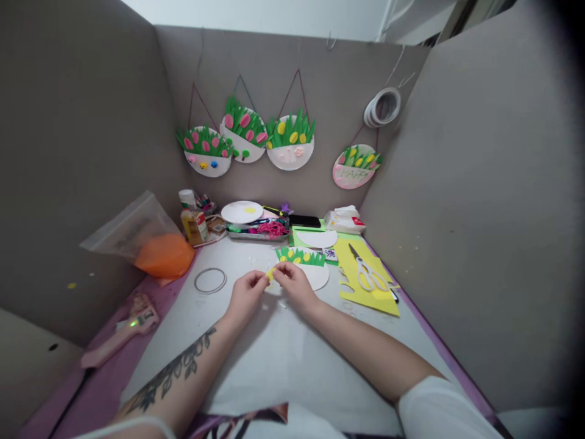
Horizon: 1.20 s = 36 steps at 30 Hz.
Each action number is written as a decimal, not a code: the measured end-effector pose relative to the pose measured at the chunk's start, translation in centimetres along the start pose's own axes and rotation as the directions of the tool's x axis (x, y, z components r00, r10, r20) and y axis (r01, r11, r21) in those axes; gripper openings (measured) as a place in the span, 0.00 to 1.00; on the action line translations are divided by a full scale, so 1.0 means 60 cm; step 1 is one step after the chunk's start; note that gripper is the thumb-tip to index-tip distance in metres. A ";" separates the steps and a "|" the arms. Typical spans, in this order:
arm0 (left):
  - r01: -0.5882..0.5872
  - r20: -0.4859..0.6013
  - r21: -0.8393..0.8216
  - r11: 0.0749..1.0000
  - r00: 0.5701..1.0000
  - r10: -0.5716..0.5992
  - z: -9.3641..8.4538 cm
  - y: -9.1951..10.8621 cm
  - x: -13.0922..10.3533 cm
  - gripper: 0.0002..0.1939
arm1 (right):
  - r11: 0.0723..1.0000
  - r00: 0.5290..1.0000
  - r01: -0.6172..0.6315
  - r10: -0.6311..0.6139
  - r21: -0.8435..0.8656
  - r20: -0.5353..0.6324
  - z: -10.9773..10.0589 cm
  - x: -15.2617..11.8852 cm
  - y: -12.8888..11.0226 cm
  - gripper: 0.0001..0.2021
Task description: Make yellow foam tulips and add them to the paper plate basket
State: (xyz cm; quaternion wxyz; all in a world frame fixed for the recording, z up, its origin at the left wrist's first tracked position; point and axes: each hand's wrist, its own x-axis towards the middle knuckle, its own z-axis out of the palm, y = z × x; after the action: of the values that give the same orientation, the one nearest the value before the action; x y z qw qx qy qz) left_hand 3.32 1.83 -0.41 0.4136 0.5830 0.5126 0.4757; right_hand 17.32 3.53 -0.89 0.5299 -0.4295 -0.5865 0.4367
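Observation:
My left hand [249, 291] and my right hand [295, 283] meet over the middle of the table. Between their fingertips they pinch a small yellow paper piece [270, 274]; its exact shape is partly hidden by the fingers. Just beyond my right hand lies a white paper plate craft [319, 277] with green paper grass and yellow ovals along its top, its left part covered by the hand. Tiny clear scraps [282, 305] are scattered on the table near the hands.
Scissors [365, 271] rest on cut yellow paper [365, 299] at right. A glue gun [123, 335], a tape ring [210, 280], an orange-filled bag [164, 256] and a glue bottle [194, 222] stand left. Behind are a supply tray [258, 236] and a tissue pack [345, 220]. Finished plates [291, 158] hang above.

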 end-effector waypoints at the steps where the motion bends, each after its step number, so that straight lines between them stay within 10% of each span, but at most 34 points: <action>1: 0.002 0.010 0.012 1.000 1.000 -0.002 0.000 0.001 0.000 0.11 | 1.000 1.000 -0.005 0.006 -0.031 0.013 -0.001 0.000 0.000 0.08; 13: -0.002 0.022 0.031 1.000 1.000 0.001 -0.005 0.008 0.005 0.13 | 0.997 0.999 -0.046 0.045 -0.069 -0.016 -0.010 0.006 -0.002 0.07; 19: -0.022 -0.196 0.153 0.988 0.979 0.053 -0.122 0.041 0.052 0.18 | 0.986 0.993 -0.007 0.027 -0.168 0.114 -0.004 0.001 0.011 0.07; 24: -0.092 0.136 0.682 0.726 0.991 -0.002 -0.204 0.018 0.056 0.14 | 0.912 0.959 0.151 -0.042 -0.382 0.279 0.029 -0.005 0.022 0.05; 30: -0.169 0.227 0.815 0.555 0.973 -0.037 -0.183 -0.028 0.043 0.11 | 0.719 0.917 0.283 -0.007 -0.635 0.400 0.071 -0.006 0.036 0.07; 36: -0.281 0.311 0.762 0.583 0.949 0.051 -0.159 -0.025 0.035 0.12 | 0.591 0.973 0.212 -0.053 -0.779 0.225 0.011 0.038 0.026 0.10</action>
State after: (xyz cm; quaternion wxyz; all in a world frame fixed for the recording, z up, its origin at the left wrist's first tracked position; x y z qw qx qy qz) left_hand -6.26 4.08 0.38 0.1249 0.8074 0.5557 0.1538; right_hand 16.58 6.12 -1.88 0.2589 -0.5349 -0.7946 0.1246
